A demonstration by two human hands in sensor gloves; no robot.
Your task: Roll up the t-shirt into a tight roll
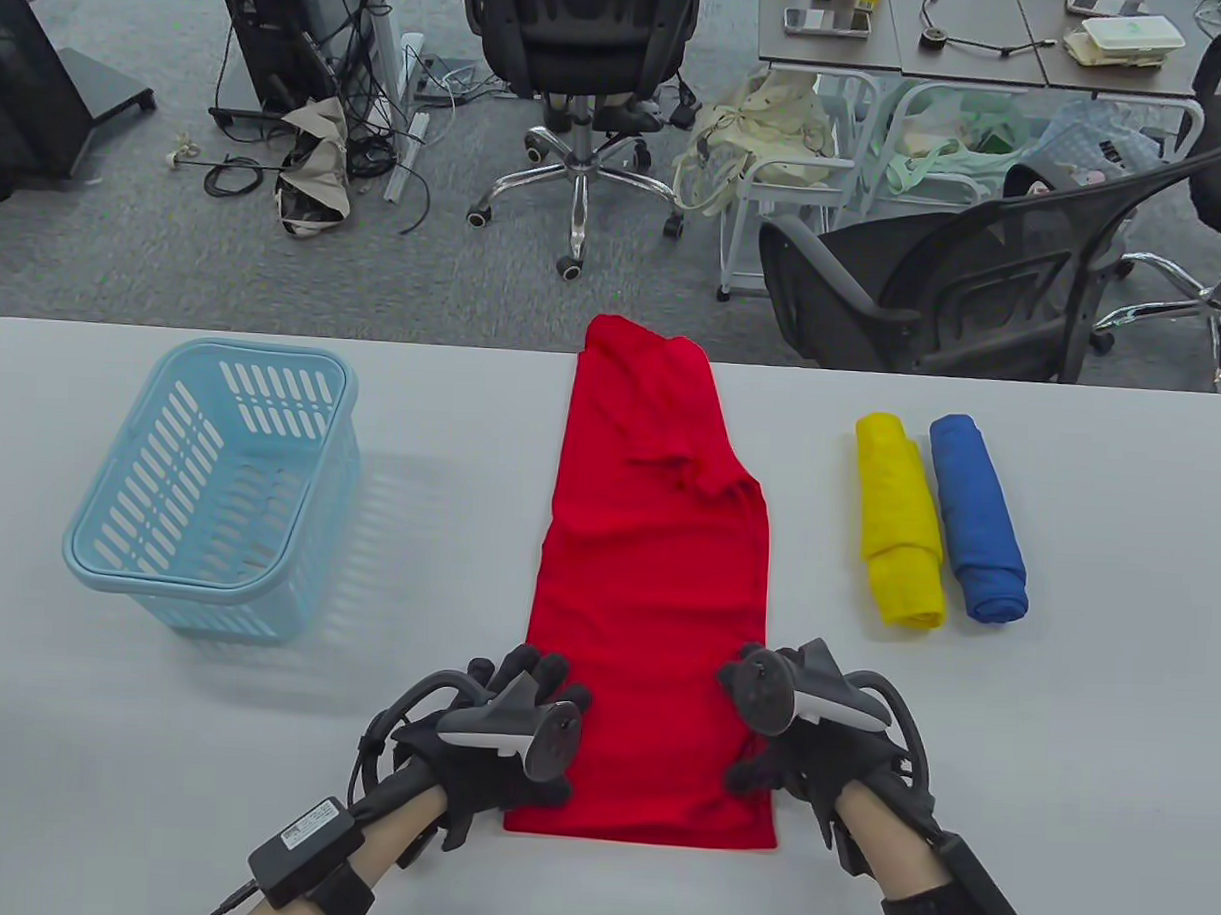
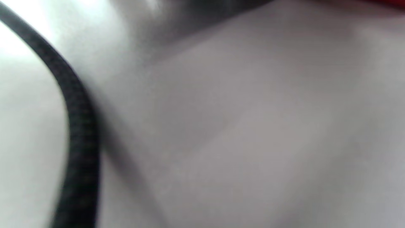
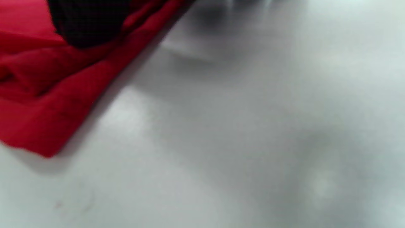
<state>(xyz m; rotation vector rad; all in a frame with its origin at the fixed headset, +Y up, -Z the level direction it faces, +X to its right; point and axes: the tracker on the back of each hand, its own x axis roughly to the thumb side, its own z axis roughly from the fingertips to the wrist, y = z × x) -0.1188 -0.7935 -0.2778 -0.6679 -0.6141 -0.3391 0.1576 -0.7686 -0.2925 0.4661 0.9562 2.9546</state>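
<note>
Red t-shirt [image 1: 651, 579]: lying folded lengthwise, stretching away from both hands. Left hand [image 1: 521, 740] and right hand [image 1: 776, 728]: resting on its near corners; grip cannot be told. Yellow roll [image 1: 900, 523], blue roll [image 1: 976, 518]: lying beyond the right hand.

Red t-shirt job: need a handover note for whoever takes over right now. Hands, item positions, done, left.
Left hand: resting on the near left edge of the red t-shirt; grip unclear.
Right hand: on the near right edge; grip unclear.
Shirt lies folded into a long strip on the table, far end at the table's back edge.
Done: strip folded; yellow roll and blue roll lie to the right.
Left: roll the shirt; no turn visible yet.
</note>
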